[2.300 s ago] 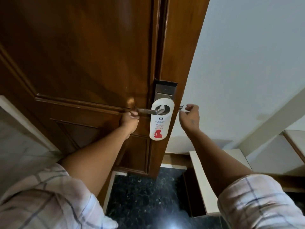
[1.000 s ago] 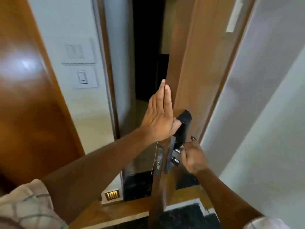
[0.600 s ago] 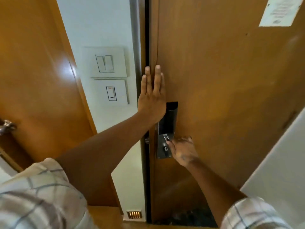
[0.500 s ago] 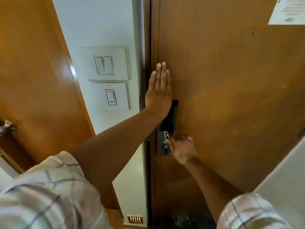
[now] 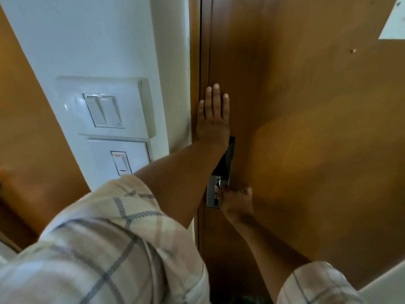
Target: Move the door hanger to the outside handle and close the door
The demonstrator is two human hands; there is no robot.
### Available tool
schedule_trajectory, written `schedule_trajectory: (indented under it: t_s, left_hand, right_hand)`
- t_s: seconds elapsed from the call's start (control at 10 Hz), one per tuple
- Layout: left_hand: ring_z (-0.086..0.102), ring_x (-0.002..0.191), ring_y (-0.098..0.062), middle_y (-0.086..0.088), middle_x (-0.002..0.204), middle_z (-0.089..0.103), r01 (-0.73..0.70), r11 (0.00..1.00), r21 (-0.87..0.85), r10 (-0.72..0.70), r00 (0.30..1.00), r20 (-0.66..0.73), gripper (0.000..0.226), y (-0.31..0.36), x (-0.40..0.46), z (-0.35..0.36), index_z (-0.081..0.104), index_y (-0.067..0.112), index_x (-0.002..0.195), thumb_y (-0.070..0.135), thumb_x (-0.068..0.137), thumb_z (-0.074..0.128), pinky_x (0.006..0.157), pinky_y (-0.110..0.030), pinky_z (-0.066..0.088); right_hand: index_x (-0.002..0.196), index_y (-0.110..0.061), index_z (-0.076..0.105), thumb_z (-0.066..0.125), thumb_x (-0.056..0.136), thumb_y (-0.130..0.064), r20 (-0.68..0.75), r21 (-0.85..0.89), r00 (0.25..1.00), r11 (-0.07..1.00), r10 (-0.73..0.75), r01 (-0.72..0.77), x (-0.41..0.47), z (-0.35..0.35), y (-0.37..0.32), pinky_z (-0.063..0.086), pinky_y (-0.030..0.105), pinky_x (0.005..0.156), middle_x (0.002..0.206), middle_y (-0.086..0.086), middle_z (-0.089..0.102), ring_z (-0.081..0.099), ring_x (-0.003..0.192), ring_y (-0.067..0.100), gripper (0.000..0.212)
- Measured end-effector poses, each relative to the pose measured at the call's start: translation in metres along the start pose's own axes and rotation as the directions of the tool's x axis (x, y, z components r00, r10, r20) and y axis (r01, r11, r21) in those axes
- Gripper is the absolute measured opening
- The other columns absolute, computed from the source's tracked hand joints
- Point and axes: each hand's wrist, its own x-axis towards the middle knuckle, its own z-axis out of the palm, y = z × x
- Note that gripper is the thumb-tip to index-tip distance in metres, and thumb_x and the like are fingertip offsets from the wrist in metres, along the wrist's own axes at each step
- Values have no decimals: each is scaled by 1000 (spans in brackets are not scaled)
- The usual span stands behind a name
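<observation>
The wooden door (image 5: 306, 128) fills the right of the head view and sits flush in its frame. My left hand (image 5: 213, 119) lies flat on the door by its left edge, fingers straight and pointing up, holding nothing. Just below it is the metal lock plate (image 5: 213, 194) with a dark card reader on top. My right hand (image 5: 236, 200) is closed around the inside handle, which it hides. The door hanger is not visible from this side.
Two white switch panels (image 5: 105, 110) are on the white wall left of the frame. Another wooden door (image 5: 28, 128) stands at the far left. A paper notice (image 5: 392, 23) is stuck high on the door. A white wall edge (image 5: 385, 286) shows bottom right.
The door has swung from open, with the hanger on the outside handle, to flush in its frame. My left hand left the handle and now presses flat on the door; my right keeps the inside handle.
</observation>
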Motion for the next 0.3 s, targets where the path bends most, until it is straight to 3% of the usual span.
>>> schedule_trajectory:
  t_s: [0.2,0.3]
  left_hand:
    - [-13,149,-48,-32,161,-13,-73,997,4,73,997,-4,100,-7,-7,-3,-17,2,151,12,87,59,120,-56,-4]
    - [-17,149,-46,-29,161,-18,-134,990,-45,135,991,21,100,-13,-12,-12,-13,5,153,1,85,60,122,-55,3]
  right_hand:
    - [87,-30,56,13,100,-55,112,27,993,999,-20,17,-2,-4,1,34,41,83,54,-7,49,47,53,9,52]
    - [87,-31,58,16,100,-54,197,46,978,997,-65,57,11,-22,6,31,42,81,65,-5,56,52,66,14,49]
